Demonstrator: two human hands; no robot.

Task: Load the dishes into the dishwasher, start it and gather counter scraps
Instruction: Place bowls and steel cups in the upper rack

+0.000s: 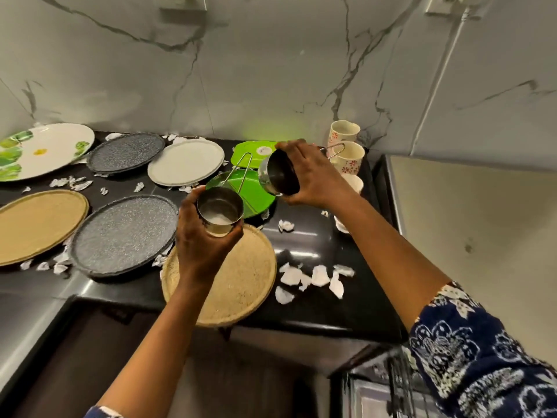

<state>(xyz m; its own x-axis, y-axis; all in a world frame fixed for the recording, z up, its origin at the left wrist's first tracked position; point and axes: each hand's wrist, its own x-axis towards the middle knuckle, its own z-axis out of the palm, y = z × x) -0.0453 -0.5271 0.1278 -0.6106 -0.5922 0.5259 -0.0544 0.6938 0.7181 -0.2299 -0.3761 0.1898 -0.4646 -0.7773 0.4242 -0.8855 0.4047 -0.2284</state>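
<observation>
My left hand (201,240) grips a small steel measuring cup (219,210) above the black counter, its wire handle pointing away toward the green plate (256,194). Raised over that plate, my right hand (313,176) holds a second steel cup (278,175), tilted on its side, wire handle sticking out to the right. Several plates lie on the counter (304,239): a tan one (238,279) under my left wrist, a dark speckled one (120,233), a pale grey one (185,165). White paper scraps (313,277) are scattered at the right front. The dishwasher rack (398,375) shows at the bottom right.
A floral white plate (42,149), another dark plate (125,152) and a tan plate (36,224) fill the left side. Patterned mugs (346,146) stand by the marble wall at the back right, beside a green lid (256,150). More scraps (72,182) lie between plates.
</observation>
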